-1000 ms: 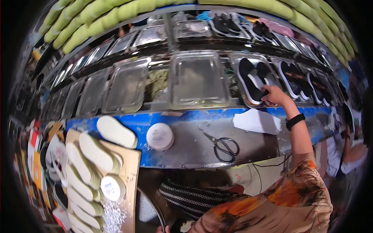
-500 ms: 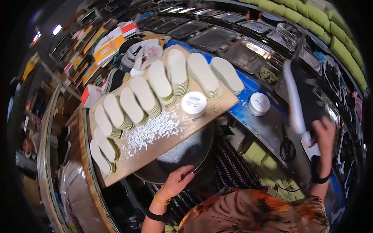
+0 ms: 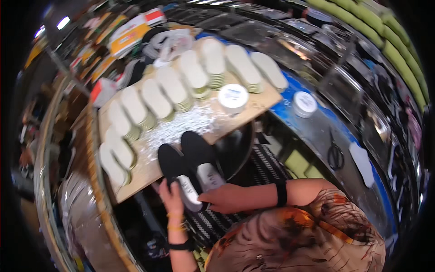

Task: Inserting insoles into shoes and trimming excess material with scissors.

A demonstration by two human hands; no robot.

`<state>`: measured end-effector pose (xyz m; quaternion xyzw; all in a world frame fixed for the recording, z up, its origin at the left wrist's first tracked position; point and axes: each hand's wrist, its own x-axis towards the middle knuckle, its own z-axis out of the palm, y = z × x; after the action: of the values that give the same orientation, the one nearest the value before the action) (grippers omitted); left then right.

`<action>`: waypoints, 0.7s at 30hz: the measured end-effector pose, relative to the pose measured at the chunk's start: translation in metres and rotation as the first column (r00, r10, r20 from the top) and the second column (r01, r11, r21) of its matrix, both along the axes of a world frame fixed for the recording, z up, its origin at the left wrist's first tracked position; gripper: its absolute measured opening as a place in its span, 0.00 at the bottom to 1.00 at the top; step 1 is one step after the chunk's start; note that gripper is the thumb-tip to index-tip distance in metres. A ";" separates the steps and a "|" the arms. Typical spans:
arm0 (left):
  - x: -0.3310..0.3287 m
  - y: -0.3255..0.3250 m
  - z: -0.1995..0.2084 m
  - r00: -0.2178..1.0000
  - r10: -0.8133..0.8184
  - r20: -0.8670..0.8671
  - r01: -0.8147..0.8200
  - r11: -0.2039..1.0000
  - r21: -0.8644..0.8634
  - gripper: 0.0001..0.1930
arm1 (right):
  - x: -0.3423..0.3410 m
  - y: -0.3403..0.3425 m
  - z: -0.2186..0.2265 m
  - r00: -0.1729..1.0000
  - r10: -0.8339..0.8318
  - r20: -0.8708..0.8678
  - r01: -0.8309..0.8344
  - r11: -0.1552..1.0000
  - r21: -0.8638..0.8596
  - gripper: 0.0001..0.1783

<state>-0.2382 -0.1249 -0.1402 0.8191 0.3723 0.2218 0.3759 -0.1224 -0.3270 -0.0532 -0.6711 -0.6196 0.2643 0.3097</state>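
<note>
A pair of black shoes with white-grey insoles is held over the board's front edge, toes pointing away: the left shoe and the right shoe. My right hand reaches across from the right, closed around the heel end of the pair. Against the outer side of the left shoe rests my left hand, its fingers apart. Just beyond, several stacks of pale insoles stand in a curved row on a wooden board. Small white pieces lie scattered before them.
A white round tub stands on the board, another tub on the blue-edged bench at right. Scissors and a single white insole lie there. A dark basin sits below the board. Metal trays line the back.
My right hand has brought the shoes from the far right to the board's front edge. My left hand has moved left and up, to the left shoe. The white insole on the bench is now uncovered.
</note>
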 end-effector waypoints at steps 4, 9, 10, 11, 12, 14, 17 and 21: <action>-0.025 0.002 0.063 0.982 0.131 0.135 -0.097 0.968 -0.230 0.17 | 0.073 -0.075 0.023 0.841 -0.539 -0.050 0.541 0.841 0.025 0.21; 0.000 -0.023 0.094 0.939 -0.177 -0.293 0.062 0.930 -0.363 0.22 | 0.133 -0.236 -0.002 0.161 -0.677 0.719 0.979 0.018 -0.202 0.12; 0.021 -0.047 0.097 0.971 -0.184 -0.151 0.169 0.980 -0.108 0.21 | 0.138 -0.271 -0.019 0.010 -0.613 0.790 0.983 -0.140 -0.121 0.10; 0.039 -0.051 0.097 0.947 -0.204 -0.247 0.215 0.977 0.015 0.25 | 0.134 -0.296 -0.028 -0.048 -0.595 0.803 0.982 -0.176 -0.072 0.11; 0.044 -0.047 0.080 0.926 -0.205 -0.316 0.272 0.945 0.182 0.25 | 0.134 -0.313 -0.040 -0.011 -0.566 0.825 0.968 -0.214 -0.134 0.14; 0.053 -0.047 0.056 0.853 -0.072 -0.516 0.308 0.868 0.388 0.23 | 0.131 -0.319 -0.059 0.020 -0.561 0.828 0.941 -0.270 -0.206 0.19; 0.060 -0.049 0.050 0.831 0.013 -0.556 0.274 0.860 0.430 0.23 | 0.132 -0.332 -0.066 -0.141 -0.674 0.725 0.928 -0.345 -0.140 0.25; 0.025 -0.026 0.046 0.891 -0.186 -0.414 0.367 0.831 0.417 0.14 | 0.141 -0.409 -0.107 -0.295 -0.950 0.100 0.954 -0.298 -0.013 0.46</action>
<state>-0.2133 -0.1508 -0.0942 0.9587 0.2417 0.0982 0.1134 0.0183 -0.7359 -0.1603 -0.9157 0.1772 -0.0816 0.3513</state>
